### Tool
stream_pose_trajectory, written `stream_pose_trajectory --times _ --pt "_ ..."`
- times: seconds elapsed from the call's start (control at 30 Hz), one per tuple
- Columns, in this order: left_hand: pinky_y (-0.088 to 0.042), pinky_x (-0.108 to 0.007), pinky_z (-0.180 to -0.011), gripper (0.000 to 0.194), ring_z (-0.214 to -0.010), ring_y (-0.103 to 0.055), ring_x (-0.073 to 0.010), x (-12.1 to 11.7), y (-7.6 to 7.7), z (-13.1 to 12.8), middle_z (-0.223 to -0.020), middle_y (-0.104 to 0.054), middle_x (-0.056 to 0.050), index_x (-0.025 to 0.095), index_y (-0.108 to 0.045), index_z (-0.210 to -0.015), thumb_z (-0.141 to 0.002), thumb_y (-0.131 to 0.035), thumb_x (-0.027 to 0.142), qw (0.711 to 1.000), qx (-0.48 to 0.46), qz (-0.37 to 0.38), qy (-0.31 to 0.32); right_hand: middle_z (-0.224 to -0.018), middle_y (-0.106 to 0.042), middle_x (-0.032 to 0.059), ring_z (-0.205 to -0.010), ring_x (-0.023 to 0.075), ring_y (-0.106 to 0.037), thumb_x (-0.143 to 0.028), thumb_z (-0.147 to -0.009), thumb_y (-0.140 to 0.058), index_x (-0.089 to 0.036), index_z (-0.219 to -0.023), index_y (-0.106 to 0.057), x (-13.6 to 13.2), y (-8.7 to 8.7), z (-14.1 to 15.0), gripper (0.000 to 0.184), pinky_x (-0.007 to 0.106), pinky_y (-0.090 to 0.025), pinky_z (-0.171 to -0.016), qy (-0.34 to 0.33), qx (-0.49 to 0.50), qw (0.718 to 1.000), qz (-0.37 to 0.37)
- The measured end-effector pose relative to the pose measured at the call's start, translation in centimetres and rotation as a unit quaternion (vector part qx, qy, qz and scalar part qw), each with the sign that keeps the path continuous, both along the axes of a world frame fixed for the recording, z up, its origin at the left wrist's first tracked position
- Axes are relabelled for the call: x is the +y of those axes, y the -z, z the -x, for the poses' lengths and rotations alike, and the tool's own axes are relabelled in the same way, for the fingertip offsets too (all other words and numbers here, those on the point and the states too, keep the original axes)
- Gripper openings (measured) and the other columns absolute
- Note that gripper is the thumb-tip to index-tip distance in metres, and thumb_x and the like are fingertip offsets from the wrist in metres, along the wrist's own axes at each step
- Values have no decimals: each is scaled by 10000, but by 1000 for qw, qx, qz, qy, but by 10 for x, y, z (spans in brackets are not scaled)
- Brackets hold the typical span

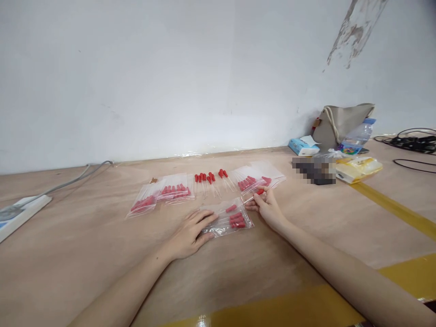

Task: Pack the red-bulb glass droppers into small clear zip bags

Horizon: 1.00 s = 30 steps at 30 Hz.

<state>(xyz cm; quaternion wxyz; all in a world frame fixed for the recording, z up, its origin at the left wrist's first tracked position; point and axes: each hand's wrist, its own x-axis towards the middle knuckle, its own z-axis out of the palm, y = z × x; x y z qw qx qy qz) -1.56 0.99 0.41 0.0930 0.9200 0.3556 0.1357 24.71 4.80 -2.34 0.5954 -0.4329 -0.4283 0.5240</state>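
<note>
My left hand (190, 234) lies with its fingers stretched and apart over the left end of a clear zip bag (223, 230), steadying it flat on the table. Inside this bag are several droppers with red rubber bulbs (236, 218), bulbs toward the right. My right hand (267, 206) pinches one dropper (259, 192) near its red bulb, its thin glass tube pointing left and down at the bag's upper right corner. Whether the tip is inside the bag I cannot tell. Behind the bag, loose droppers (211, 178) lie in small groups, bulbs away from me.
Filled dropper bags lie at left (145, 202), left of centre (175, 187) and behind my right hand (247, 175). Farther right are a blue tissue pack (304, 146), a yellow pack (359, 169), a grey bag (344, 120) and black cables (413, 143). A power strip (25, 211) sits far left.
</note>
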Motion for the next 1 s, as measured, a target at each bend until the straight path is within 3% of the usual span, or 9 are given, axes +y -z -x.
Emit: stream_pose_trajectory --times 0.17,0.37,0.5,0.6,0.7,0.9,1.0 --pt "-291 -432 -1024 423 -1212 -375 -227 -1 -2 -1 -1330 -405 -55 283 -357 -1318 -902 -419 334 1000 -2 5 -6 -677 -526 -71 -652 129 -631 -342 -690 -592 -266 -934 -302 -5 -4 -2 386 342 -523 -705 -8 62 998 25" --pt "-313 -430 -1010 403 -1203 -388 -235 0 0 0 -1320 -415 -64 280 -399 -1296 -898 -420 342 1000 1 -3 -5 -690 -557 -49 -623 127 -625 -377 -682 -604 -246 -896 -369 -10 -6 -6 343 354 -513 -708 -48 15 998 43" --pt "-297 -434 -1021 408 -1211 -380 -234 0 1 0 -1326 -409 -67 273 -394 -1300 -899 -420 345 1000 2 -2 -4 -713 -592 -9 -593 117 -584 -370 -639 -648 -197 -850 -511 -10 -2 -4 305 301 -503 -627 -68 -107 992 11" --pt "-300 -431 -1021 407 -1218 -374 -230 -1 0 -1 -1333 -402 -62 273 -391 -1300 -901 -419 345 1000 0 4 -7 -664 -602 7 -568 134 -556 -353 -648 -641 -184 -836 -607 -7 5 -4 254 280 -476 -545 -59 -249 966 -37" --pt "-308 -421 -1018 402 -1218 -374 -228 -1 0 -1 -1329 -407 -61 272 -398 -1295 -901 -421 347 1000 -5 3 -7 -658 -624 12 -578 150 -568 -326 -663 -631 -200 -851 -641 -4 11 -4 228 279 -475 -534 -59 -308 948 -58" --pt "-316 -433 -1007 405 -1196 -395 -242 0 1 -1 -1309 -429 -65 266 -402 -1291 -893 -437 334 1000 -19 -6 -2 -901 -660 46 -735 165 -622 -363 -710 -583 -190 -965 -595 -6 8 1 309 292 -503 -632 -102 -234 965 -56" --pt "-324 -427 -1004 407 -1196 -396 -236 0 0 -1 -1310 -428 -68 264 -390 -1298 -898 -425 329 1000 -17 -5 -2 -835 -656 37 -607 138 -603 -409 -728 -556 -193 -1035 -554 -9 3 1 376 252 -474 -503 -131 -207 969 -26"
